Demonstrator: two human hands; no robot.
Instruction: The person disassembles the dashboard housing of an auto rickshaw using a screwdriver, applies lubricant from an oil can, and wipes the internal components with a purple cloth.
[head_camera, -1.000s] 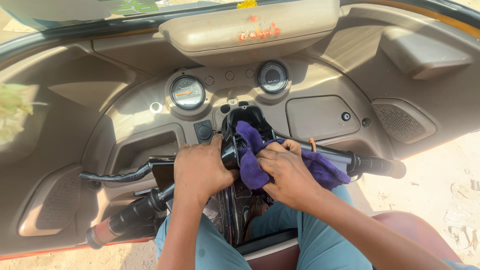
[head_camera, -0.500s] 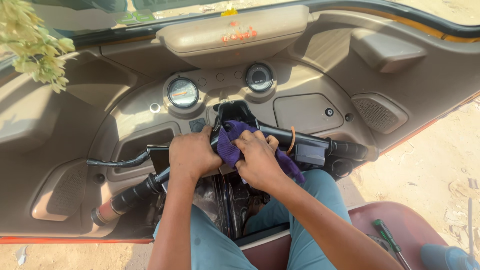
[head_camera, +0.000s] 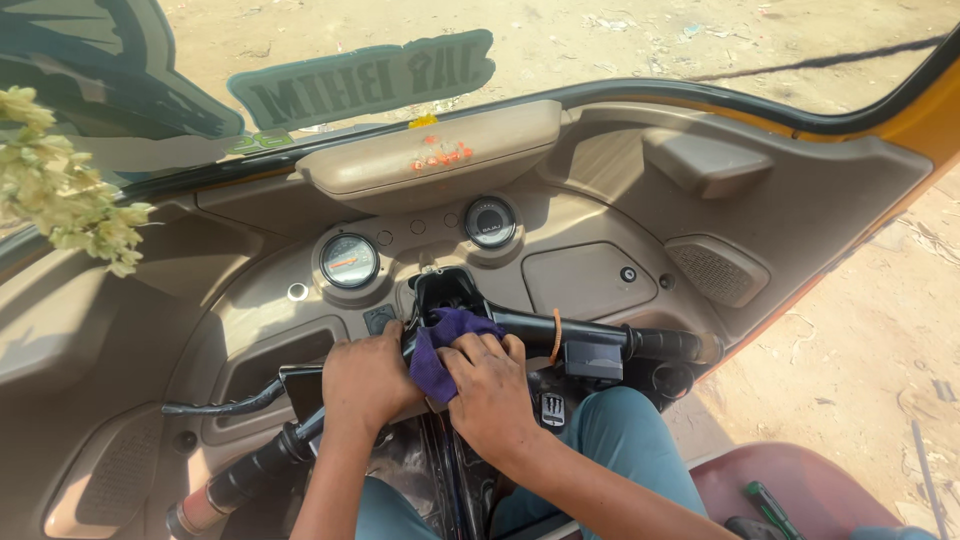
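Head view: a person at a three-wheeler's handlebar.
Cloth: purple cloth (head_camera: 440, 345), soft and light, likely best bunched in the palm, at the bar's centre.
Right hand (head_camera: 492, 392): fingers curled, pressing the cloth.
Left hand (head_camera: 368, 378): closed on the handlebar (head_camera: 600, 338), just left.
Far: two round gauges (head_camera: 348, 260).

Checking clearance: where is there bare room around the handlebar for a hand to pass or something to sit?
Free: the flat panel between the right gauge and the speaker grille; the recess under the left gauge. Crowded: the handlebar centre, where the left hand and right hand press a purple cloth.
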